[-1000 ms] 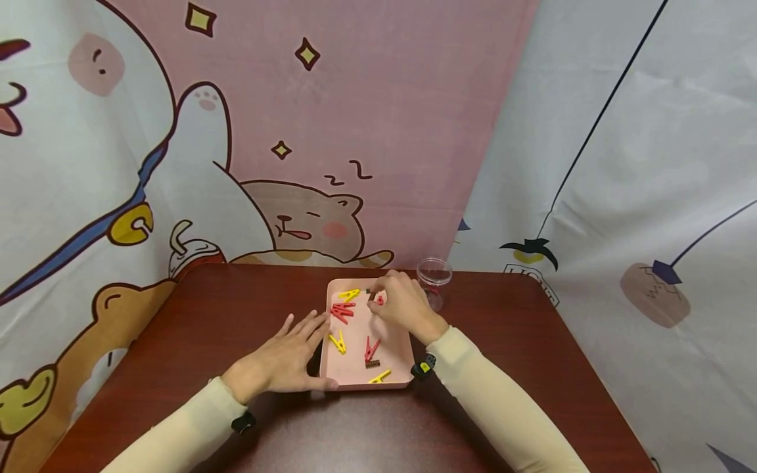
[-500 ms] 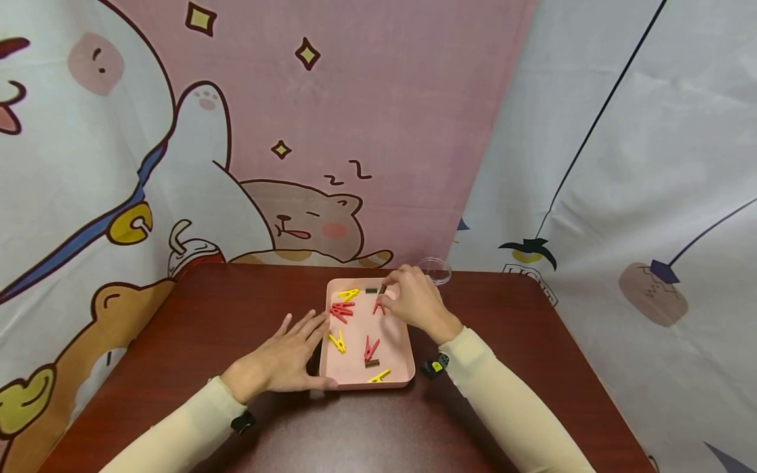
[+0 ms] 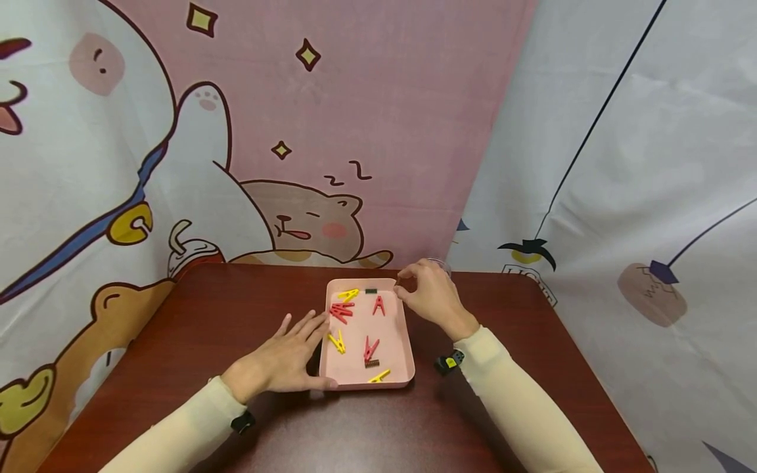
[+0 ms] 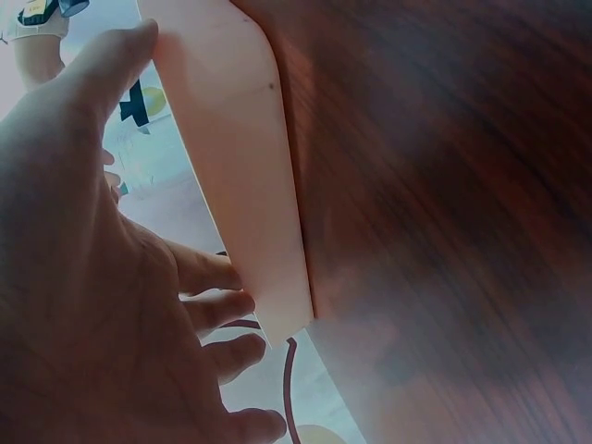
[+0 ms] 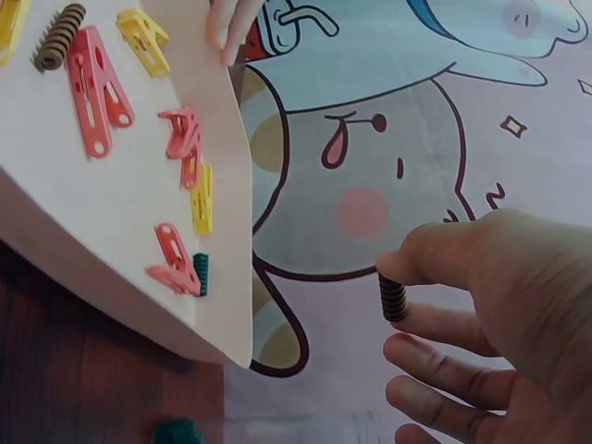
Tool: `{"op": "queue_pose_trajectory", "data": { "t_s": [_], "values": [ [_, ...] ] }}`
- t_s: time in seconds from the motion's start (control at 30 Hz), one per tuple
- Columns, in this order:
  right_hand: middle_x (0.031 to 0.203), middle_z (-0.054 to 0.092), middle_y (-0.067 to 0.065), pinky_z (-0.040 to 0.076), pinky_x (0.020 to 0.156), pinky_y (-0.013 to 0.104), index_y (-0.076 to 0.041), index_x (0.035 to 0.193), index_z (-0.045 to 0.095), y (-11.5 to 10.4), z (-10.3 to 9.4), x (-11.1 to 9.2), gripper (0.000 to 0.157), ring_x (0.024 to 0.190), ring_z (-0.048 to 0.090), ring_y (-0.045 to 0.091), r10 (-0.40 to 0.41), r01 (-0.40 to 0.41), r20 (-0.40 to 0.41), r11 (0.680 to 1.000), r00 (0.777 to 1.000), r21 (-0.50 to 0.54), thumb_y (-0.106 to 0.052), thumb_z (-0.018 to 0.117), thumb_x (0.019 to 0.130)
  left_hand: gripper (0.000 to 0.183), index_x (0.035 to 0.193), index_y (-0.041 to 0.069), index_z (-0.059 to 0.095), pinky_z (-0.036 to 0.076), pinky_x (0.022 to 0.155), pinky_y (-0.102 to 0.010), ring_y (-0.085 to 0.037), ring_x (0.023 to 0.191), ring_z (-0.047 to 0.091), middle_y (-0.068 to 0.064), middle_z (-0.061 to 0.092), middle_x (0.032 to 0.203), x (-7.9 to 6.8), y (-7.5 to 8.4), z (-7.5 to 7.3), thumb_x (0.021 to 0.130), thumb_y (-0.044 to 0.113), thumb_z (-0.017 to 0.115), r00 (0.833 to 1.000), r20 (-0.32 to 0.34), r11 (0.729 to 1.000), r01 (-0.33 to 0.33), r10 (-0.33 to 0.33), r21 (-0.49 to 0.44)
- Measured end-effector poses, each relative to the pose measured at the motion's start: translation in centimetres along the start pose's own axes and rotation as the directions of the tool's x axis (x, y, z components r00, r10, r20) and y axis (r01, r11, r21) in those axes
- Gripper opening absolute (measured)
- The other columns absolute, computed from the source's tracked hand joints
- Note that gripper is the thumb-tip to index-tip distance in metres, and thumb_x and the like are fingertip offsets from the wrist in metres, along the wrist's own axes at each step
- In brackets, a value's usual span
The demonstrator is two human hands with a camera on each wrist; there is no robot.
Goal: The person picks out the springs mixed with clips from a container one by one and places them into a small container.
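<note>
I'm pinching a small ridged coil (image 5: pixel 394 298) between the thumb and index finger of my right hand (image 3: pixel 434 292), one fingertip at each end. It is a short, stubby cylinder, dark brown going almost black, with close, even ridges ringing it from end to end like the turns of a spring. My other right-hand fingers are slightly bent, clear of it. I have it up in the air by the far right corner of the pink tray (image 3: pixel 393 345), apart from the tray wall.

My left hand (image 3: pixel 284 360) is spread flat, its fingertips and thumb touching the tray's left side. A browner ridged piece (image 3: pixel 372 363) lies near the tray's near end, against a red clip (image 3: pixel 370 348); a dark green ridged piece (image 3: pixel 370 291) lies at the far end, beside another red clip (image 3: pixel 379 306).
</note>
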State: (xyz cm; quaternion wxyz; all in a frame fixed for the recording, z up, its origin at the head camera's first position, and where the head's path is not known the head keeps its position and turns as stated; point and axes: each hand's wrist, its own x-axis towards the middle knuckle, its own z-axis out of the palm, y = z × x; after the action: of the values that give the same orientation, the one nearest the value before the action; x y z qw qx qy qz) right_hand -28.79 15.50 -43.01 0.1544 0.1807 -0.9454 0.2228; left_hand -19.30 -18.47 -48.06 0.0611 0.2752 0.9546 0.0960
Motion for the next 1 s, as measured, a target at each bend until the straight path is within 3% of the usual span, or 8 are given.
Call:
{"op": "queue_pose_trajectory", "data": {
  "t_s": [0.17, 0.43, 0.73, 1.0],
  "values": [
    [0.119, 0.079, 0.011, 0.059, 0.077, 0.044, -0.012, 0.125, 0.089, 0.8, -0.5, 0.0, 0.032, 0.1, 0.069, 0.026, 0.027, -0.027, -0.026, 0.999, 0.999, 0.028, -0.031, 0.092, 0.1, 0.133, 0.181, 0.0, 0.035, 0.02, 0.141, -0.083, -0.048, 0.181, 0.027, -0.019, 0.028, 0.194, 0.0, 0.0, 0.1, 0.093, 0.093, 0.071, 1.0, 0.003, 1.0, 0.003, -0.003, 0.001],
    [0.128, 0.079, 0.011, 0.068, 0.093, 0.056, -0.013, 0.125, 0.088, 2.2, -1.2, -0.1, 0.031, 0.116, 0.076, 0.033, 0.086, -0.078, -0.078, 0.992, 0.993, 0.101, -0.031, 0.091, 0.1, 0.133, 0.181, 0.0, 0.036, 0.02, 0.141, -0.083, -0.048, 0.181, 0.027, -0.018, 0.028, 0.194, 0.0, -0.1, 0.2, 0.093, 0.093, 0.071, 1.0, -0.003, 1.0, 0.003, -0.003, 0.007],
    [0.124, 0.079, 0.015, 0.064, 0.094, 0.058, -0.011, 0.12, 0.088, 4.2, -1.4, -0.3, 0.024, 0.113, 0.075, 0.037, 0.099, -0.077, -0.157, 0.987, 0.983, 0.139, -0.027, 0.091, 0.102, 0.132, 0.182, 0.001, 0.035, 0.018, 0.141, -0.083, -0.048, 0.181, 0.025, -0.018, 0.026, 0.195, 0.0, 0.0, 0.1, 0.093, 0.093, 0.07, 1.0, 0.009, 1.0, 0.007, -0.007, 0.007],
    [0.128, 0.077, 0.023, 0.063, 0.094, 0.059, -0.003, 0.124, 0.087, 5.9, -1.3, -0.4, 0.032, 0.112, 0.076, 0.043, 0.132, -0.106, -0.197, 0.985, 0.972, 0.139, -0.025, 0.09, 0.101, 0.132, 0.182, 0.002, 0.036, 0.019, 0.141, -0.083, -0.049, 0.181, 0.026, -0.018, 0.027, 0.195, 0.1, 0.0, 0.2, 0.093, 0.092, 0.071, 1.0, 0.011, 1.0, 0.005, -0.005, 0.005]
  ]
}}
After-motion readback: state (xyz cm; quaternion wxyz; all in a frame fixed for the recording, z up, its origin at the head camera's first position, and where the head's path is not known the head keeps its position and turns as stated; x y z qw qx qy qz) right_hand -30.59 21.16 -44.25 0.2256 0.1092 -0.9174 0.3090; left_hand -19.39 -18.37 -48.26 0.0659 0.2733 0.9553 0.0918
